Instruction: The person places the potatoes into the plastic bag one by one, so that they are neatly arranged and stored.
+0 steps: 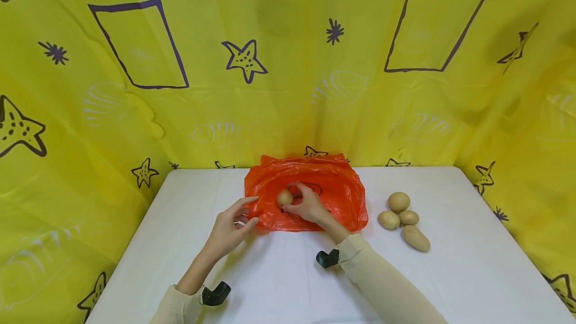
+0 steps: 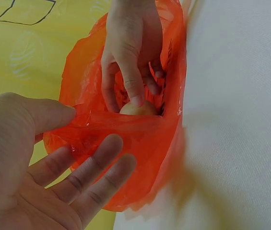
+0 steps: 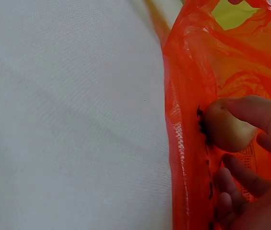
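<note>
A red plastic bag (image 1: 346, 199) lies with its mouth spread on the white table. My right hand (image 1: 308, 206) reaches into it and grips a potato (image 1: 284, 198) between thumb and fingers. In the right wrist view the potato (image 3: 229, 127) rests against the bag's printed inner side. At the bag's left edge is my left hand (image 1: 229, 229); in the left wrist view its thumb (image 2: 56, 115) and a partly hidden finger hold the bag's rim. The other left fingers (image 2: 92, 167) extend loosely along the outside of the bag.
Several loose potatoes (image 1: 398, 202) lie in a group on the table, right of the bag. A yellow patterned curtain (image 1: 288, 104) surrounds the white table (image 1: 472, 264) at the back and sides. Dark wrist cameras (image 1: 216, 294) stick out below both hands.
</note>
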`<move>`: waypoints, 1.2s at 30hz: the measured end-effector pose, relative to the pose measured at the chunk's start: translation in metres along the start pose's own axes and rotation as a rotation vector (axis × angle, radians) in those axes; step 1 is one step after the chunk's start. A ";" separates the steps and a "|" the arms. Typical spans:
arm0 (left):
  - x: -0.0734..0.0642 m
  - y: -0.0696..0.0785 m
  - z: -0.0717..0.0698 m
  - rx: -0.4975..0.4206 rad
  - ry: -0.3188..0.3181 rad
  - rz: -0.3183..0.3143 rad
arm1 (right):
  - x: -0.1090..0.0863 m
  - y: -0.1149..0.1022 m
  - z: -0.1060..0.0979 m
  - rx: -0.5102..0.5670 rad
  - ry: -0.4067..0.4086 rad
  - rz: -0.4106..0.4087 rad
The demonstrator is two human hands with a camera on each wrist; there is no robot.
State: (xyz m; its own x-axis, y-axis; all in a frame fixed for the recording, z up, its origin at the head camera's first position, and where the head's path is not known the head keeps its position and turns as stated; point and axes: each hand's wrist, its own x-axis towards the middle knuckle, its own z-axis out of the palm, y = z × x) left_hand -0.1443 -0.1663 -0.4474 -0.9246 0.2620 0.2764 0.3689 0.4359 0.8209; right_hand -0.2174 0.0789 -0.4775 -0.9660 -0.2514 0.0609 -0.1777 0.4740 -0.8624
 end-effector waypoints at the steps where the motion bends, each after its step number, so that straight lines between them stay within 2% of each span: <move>1: 0.000 0.000 0.000 -0.001 0.001 -0.001 | 0.000 0.000 -0.001 -0.003 -0.005 -0.003; 7: -0.001 -0.004 0.001 -0.001 -0.005 -0.015 | -0.008 -0.003 -0.007 -0.051 -0.058 -0.027; 11: 0.000 -0.005 0.002 -0.004 -0.009 -0.019 | -0.014 -0.005 -0.012 -0.120 -0.090 -0.070; 15: 0.000 -0.004 0.002 -0.006 -0.009 -0.023 | -0.022 -0.009 -0.020 -0.192 -0.153 -0.128; 21: 0.000 -0.003 0.002 -0.003 -0.012 -0.035 | -0.035 -0.020 -0.032 -0.239 -0.246 -0.196; 27: 0.001 -0.003 0.001 -0.004 -0.008 -0.029 | -0.046 -0.031 -0.042 -0.262 -0.245 -0.258; 32: 0.003 -0.003 0.001 0.000 -0.014 -0.013 | -0.056 -0.037 -0.052 -0.226 -0.252 -0.266; 36: 0.004 -0.003 0.001 0.002 -0.018 0.009 | -0.064 -0.041 -0.060 -0.203 -0.228 -0.293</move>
State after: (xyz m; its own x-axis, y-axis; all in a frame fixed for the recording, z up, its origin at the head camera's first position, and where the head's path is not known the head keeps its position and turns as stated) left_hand -0.1492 -0.1657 -0.4490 -0.9195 0.2817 0.2743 0.3772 0.4351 0.8175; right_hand -0.1593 0.1268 -0.4161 -0.8072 -0.5693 0.1562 -0.4937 0.5058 -0.7074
